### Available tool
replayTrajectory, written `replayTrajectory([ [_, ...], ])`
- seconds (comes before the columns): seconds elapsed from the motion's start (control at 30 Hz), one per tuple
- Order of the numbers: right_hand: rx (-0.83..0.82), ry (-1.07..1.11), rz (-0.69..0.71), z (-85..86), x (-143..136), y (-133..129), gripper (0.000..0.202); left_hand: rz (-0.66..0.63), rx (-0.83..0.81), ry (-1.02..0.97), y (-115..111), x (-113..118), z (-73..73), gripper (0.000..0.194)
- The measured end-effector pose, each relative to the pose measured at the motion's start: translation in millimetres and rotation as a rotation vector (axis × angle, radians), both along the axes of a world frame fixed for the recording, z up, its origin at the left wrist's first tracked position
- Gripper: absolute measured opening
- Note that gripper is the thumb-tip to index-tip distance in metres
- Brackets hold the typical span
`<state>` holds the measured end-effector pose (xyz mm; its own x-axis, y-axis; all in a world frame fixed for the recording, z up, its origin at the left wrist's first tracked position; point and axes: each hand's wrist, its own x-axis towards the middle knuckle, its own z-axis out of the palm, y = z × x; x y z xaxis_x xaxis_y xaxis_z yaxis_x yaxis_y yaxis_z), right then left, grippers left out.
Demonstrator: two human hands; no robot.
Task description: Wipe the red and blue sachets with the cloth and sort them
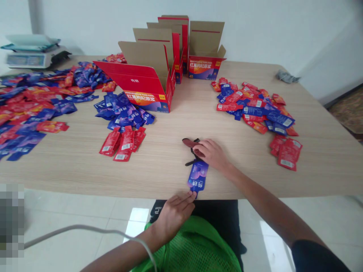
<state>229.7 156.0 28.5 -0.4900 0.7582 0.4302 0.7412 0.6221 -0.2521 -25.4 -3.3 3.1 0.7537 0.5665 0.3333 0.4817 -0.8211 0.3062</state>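
Note:
A blue pouch (197,175) lies near the table's front edge, its narrow spout end toward me. My left hand (177,211) has its fingertips pressed on that spout end. Beyond the pouch, my right hand (211,153) is curled around a dark reddish-brown object (190,143), whose exact kind I cannot make out. Black strap-like pieces (190,163) stick out beside it, touching the far end of the pouch. Part of the reddish-brown object is hidden under the right fingers.
Open red boxes (145,99) stand at the back centre. Red and blue pouches are heaped at far left (34,98), left of centre (121,113) and right (255,105). A scale (31,56) sits back left, a grey cloth (287,76) back right. A cable (76,227) crosses my left forearm.

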Motion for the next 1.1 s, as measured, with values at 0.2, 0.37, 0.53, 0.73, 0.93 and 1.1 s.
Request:
replayTrajectory([
  [0.2,0.065,0.341,-0.091,32.0,-13.3,-42.4,0.021,0.021,-0.036,0.003,-3.0,0.4,-1.2,0.024],
  [0.37,-0.179,0.157,0.242,14.9,-34.9,-103.5,0.016,0.046,-0.065,-0.006,-2.8,2.3,-0.7,0.025],
  [0.53,-0.108,0.126,0.17,-8.4,-23.6,-75.8,0.013,0.023,-0.049,0.011,-2.5,2.1,4.2,0.024],
  [0.73,-0.007,0.016,0.009,-2.0,1.1,-3.2,0.016,0.023,-0.04,0.015,-1.7,2.5,5.4,0.025],
  [0.93,0.088,0.33,-0.096,31.9,-10.4,-40.7,0.02,0.034,-0.023,-0.014,-2.7,3.7,2.9,0.022],
  [1.1,-0.107,0.16,0.295,17.3,-33.3,-105.4,0.011,0.066,-0.066,0.002,-4.0,4.2,1.2,0.019],
])
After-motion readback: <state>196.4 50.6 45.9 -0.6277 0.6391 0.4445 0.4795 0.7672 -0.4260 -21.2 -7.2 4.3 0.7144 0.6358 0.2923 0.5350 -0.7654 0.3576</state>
